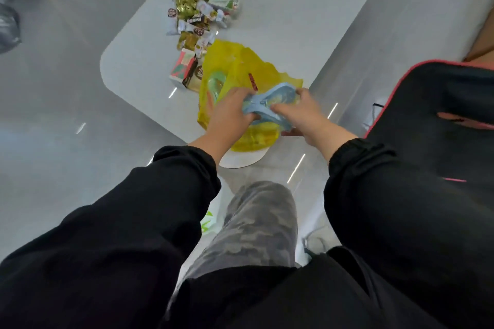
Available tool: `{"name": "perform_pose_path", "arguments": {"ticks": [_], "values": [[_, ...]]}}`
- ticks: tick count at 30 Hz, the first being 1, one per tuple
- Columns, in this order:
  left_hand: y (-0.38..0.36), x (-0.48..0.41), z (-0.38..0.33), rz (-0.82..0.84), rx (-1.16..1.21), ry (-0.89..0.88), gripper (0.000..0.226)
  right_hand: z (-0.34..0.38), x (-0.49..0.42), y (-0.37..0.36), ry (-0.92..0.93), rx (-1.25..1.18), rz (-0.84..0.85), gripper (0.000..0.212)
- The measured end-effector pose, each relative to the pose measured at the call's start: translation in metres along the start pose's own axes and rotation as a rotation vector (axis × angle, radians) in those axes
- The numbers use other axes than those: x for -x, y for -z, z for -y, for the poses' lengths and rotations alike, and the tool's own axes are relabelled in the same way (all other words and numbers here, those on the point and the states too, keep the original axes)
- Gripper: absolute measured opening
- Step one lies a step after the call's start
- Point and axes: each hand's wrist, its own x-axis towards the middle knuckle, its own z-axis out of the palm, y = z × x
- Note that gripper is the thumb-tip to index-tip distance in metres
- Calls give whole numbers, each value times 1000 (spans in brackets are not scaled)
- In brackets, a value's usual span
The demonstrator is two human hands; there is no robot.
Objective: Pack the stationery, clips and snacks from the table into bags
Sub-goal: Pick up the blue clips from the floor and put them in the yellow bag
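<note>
White table (280, 43) runs up toward twelve o'clock over a grey floor. At eleven o'clock we leave the loose snacks (197, 13) and a small carton (184, 68) waiting. Our left hand (230, 112) is clenched on one end of a pale blue item (270, 105), possibly a clip, over the yellow bag (240, 67) at the table's near edge; our right hand (302, 115) grips its other end at one o'clock. Best, we judge, to find the bag's mouth before lowering it in.

Glossy grey floor (48, 104), black chair (438, 104)
</note>
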Motion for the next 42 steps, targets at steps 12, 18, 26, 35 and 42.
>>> {"name": "perform_pose_path", "arguments": {"ticks": [12, 18, 26, 35, 42], "values": [[24, -125, -14, -235, 212, 319, 88, 116, -126, 39, 71, 118, 196, 78], [18, -133, -4, -68, 418, 796, 81, 146, -173, 47, 56, 172, 215, 81], [-23, -138, -27, -226, 317, 1000, 91, 173, -211, 42, 108, 362, 451, 82], [-47, -84, -57, 50, -146, 799, 13, 167, -208, 28, 116, 449, 647, 80], [-64, 5, -71, 194, -408, 718, 22, 137, -173, 7, 412, 799, 904, 87]]}}
